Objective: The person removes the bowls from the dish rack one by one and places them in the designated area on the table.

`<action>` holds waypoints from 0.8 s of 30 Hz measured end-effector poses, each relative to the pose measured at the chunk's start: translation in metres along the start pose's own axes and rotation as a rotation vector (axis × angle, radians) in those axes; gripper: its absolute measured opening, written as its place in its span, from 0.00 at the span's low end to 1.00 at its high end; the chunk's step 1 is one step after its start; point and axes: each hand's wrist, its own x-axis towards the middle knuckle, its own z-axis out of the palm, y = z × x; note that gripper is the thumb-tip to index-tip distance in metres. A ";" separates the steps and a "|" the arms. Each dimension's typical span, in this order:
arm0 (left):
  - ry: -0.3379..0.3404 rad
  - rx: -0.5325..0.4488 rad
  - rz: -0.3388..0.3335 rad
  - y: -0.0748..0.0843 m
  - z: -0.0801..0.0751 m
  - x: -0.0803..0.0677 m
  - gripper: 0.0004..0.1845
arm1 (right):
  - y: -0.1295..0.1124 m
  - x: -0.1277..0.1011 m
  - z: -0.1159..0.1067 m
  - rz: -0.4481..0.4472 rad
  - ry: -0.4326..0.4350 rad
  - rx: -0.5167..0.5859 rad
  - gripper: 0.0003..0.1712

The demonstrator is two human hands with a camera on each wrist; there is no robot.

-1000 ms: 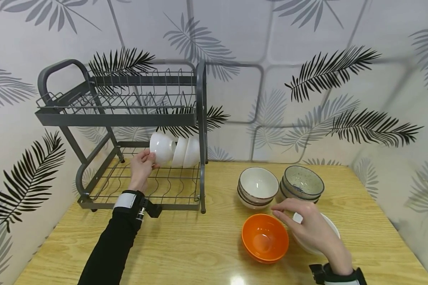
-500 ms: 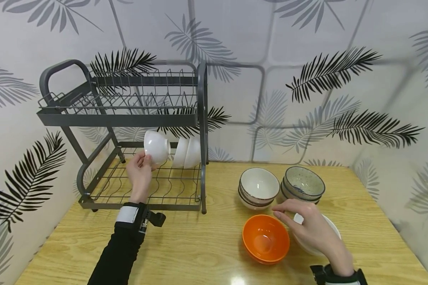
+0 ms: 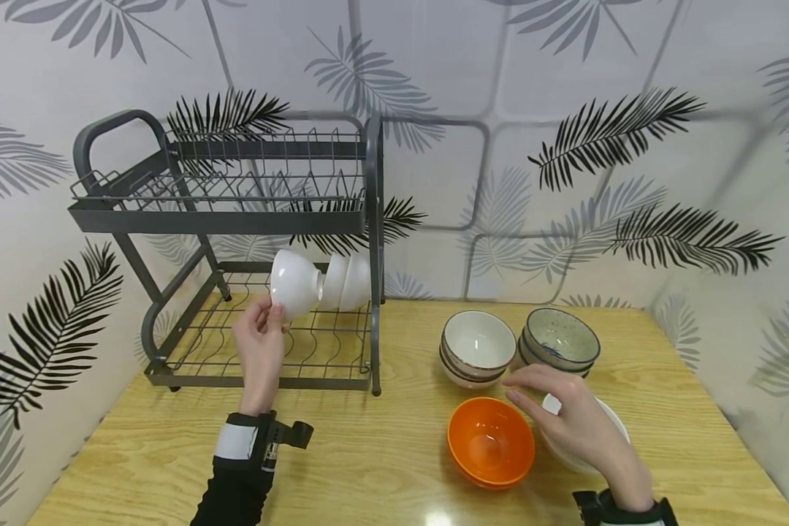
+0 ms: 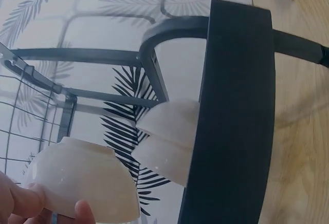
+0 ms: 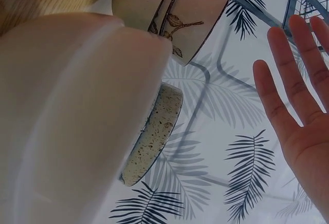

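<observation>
My left hand [image 3: 261, 343] pinches a white bowl [image 3: 294, 283] by its rim, tipped on its side with its foot to the right, at the lower tier of the dark dish rack [image 3: 256, 381]. Two more white bowls [image 4: 169, 142] stand on edge at the rack's right end; in the head view the held bowl's foot overlaps one of them. My right hand [image 3: 575, 418] hovers over a white bowl [image 3: 614, 420], partly hiding it, beside the orange bowls [image 3: 491, 442]. In the right wrist view its fingers [image 5: 282, 49] are extended and hold nothing.
A stack of cream bowls with brown rims [image 3: 478, 340] and a stack of speckled blue-rimmed bowls [image 3: 561, 337] stand behind the orange ones on the wooden table [image 3: 368, 453]. The rack's upper tier [image 3: 223, 221] overhangs the left hand's work. A patterned wall rises behind.
The left hand has drawn the held bowl slightly left, away from the other two, then lowered it nearer and back to the right. The right hand has stayed in place.
</observation>
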 end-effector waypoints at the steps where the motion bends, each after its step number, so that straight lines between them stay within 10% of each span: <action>1: -0.001 0.003 0.008 0.001 0.000 -0.003 0.14 | 0.000 0.000 0.001 -0.004 0.004 0.001 0.16; 24: -0.062 0.135 0.270 0.018 0.005 -0.061 0.11 | -0.002 0.001 0.005 0.034 0.038 -0.011 0.23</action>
